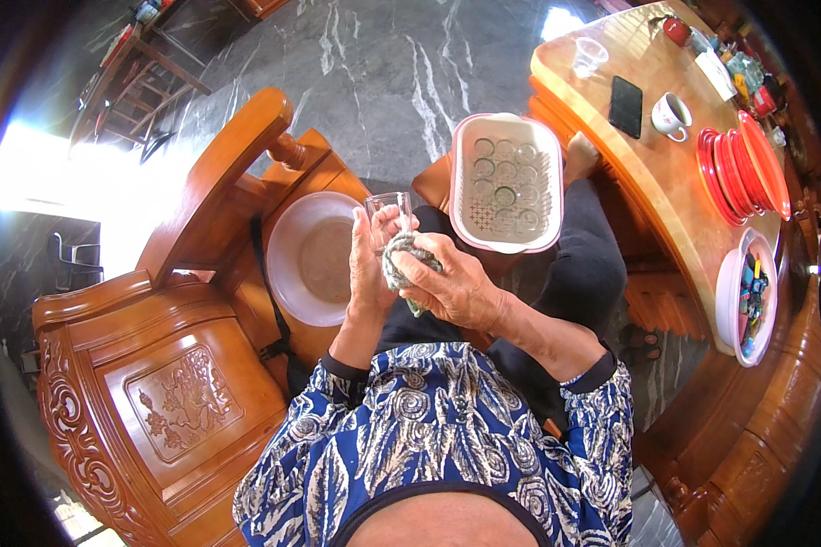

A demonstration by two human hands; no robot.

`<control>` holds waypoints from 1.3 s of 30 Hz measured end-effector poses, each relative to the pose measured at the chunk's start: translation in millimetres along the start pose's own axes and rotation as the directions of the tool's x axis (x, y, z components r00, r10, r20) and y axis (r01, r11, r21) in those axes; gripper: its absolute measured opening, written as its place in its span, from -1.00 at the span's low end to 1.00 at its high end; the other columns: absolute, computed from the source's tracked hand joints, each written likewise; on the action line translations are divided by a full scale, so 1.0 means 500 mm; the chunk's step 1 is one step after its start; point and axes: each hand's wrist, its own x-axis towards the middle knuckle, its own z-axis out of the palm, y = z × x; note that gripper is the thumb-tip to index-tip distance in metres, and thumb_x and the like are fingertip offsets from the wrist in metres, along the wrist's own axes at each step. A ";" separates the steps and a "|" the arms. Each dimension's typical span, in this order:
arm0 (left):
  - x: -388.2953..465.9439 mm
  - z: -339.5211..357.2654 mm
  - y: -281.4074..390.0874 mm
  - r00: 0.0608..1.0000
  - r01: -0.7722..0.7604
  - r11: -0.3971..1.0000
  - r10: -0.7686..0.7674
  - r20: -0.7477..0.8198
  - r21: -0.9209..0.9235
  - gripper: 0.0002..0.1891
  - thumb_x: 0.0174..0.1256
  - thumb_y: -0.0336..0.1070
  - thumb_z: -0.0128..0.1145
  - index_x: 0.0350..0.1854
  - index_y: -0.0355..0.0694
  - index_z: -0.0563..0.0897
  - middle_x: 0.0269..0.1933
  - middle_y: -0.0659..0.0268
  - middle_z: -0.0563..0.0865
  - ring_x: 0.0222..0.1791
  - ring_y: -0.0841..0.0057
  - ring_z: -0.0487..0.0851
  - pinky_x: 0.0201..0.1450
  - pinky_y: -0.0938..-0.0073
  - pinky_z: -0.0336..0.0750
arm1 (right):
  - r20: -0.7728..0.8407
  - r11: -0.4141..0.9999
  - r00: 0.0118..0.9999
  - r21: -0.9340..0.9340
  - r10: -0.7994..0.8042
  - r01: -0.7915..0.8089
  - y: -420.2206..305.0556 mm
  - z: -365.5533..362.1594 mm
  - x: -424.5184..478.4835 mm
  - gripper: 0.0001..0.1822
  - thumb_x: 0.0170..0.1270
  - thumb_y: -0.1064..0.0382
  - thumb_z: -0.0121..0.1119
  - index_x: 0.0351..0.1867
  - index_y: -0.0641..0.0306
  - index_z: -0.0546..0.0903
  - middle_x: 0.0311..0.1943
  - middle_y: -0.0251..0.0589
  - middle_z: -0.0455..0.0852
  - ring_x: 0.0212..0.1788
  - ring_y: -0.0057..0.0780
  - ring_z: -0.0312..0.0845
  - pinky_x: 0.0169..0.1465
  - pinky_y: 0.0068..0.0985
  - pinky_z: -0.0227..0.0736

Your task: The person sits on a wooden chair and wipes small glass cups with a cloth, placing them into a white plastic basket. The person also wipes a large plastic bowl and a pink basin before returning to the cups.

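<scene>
My left hand holds a clear drinking glass on its side or tilted above my lap, its fingers showing through the wall. A crumpled grey-green cloth is bunched in my right hand, pressed against the near end of the glass. Just left of my hands, a white plastic basin rests on the wooden seat. Ahead to the right stands a white basket with a pink rim, and several clear glasses are set in rows inside it.
On the wooden table at right are a phone, a mug, a plastic cup, stacked red plates and an oval tub of small items. A carved wooden armchair is at left, its armrest rising beside the basin.
</scene>
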 end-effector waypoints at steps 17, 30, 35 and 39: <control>-0.021 0.015 -0.043 0.989 0.146 0.967 -0.141 0.039 -0.211 -0.65 0.46 -0.08 -0.11 0.10 -0.20 0.50 0.03 0.27 0.64 0.02 0.45 0.61 0.11 0.38 0.51 | -0.232 0.986 0.961 -0.031 0.153 -0.165 0.032 -0.023 0.018 -0.58 0.09 0.36 0.31 0.03 0.21 0.54 -0.18 -0.12 0.47 -0.15 -0.16 0.50 -0.15 -0.35 0.49; -0.010 -0.013 -0.048 0.999 -0.015 0.987 0.020 0.028 -0.162 -0.61 0.48 -0.07 -0.17 0.06 -0.28 0.49 0.00 0.17 0.64 0.00 0.34 0.60 0.14 0.27 0.46 | -0.139 0.995 0.985 -0.023 0.097 -0.101 0.023 -0.006 0.005 -0.52 0.06 0.31 0.32 0.05 0.25 0.48 -0.17 -0.08 0.49 -0.19 -0.14 0.54 -0.19 -0.35 0.53; -0.012 -0.023 -0.021 0.997 -0.024 0.997 0.018 -0.079 -0.072 -0.60 0.47 0.00 -0.14 -0.08 -0.30 0.50 -0.12 0.11 0.66 -0.17 0.34 0.66 -0.03 0.34 0.57 | -0.017 0.996 0.997 0.050 0.071 -0.070 0.010 -0.001 -0.001 -0.53 0.07 0.27 0.32 0.04 0.19 0.48 -0.11 -0.07 0.47 -0.13 -0.10 0.56 -0.19 -0.36 0.59; -0.001 -0.021 -0.008 0.996 0.077 0.989 -0.072 0.048 -0.125 -0.54 0.43 0.12 -0.12 -0.09 -0.28 0.48 -0.18 -0.02 0.66 -0.19 0.28 0.66 -0.08 0.32 0.60 | 0.033 0.996 0.999 0.084 0.035 -0.038 0.004 -0.001 -0.002 -0.54 0.09 0.21 0.33 0.04 0.15 0.48 -0.08 -0.06 0.46 -0.09 -0.08 0.57 -0.18 -0.35 0.60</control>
